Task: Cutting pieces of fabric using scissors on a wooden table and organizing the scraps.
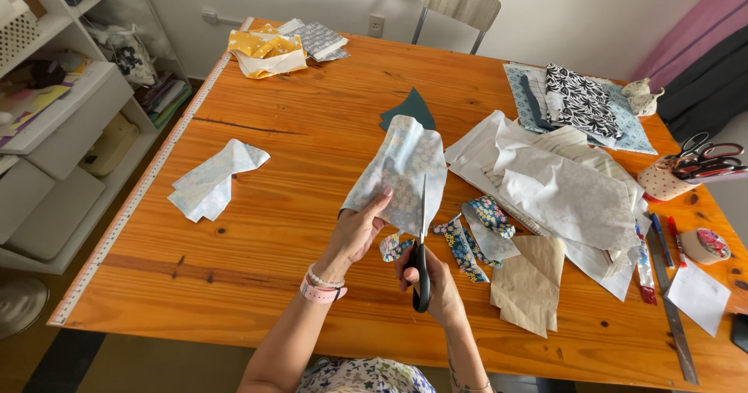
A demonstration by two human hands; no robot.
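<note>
The left hand (354, 233) is pinching a pale floral fabric piece (405, 167) in its grip, lifting it crumpled above the wooden tabletop (312, 151), while the right hand (436, 284) is closing around black-handled scissors (421, 257), the blades cutting up into the lower edge
</note>
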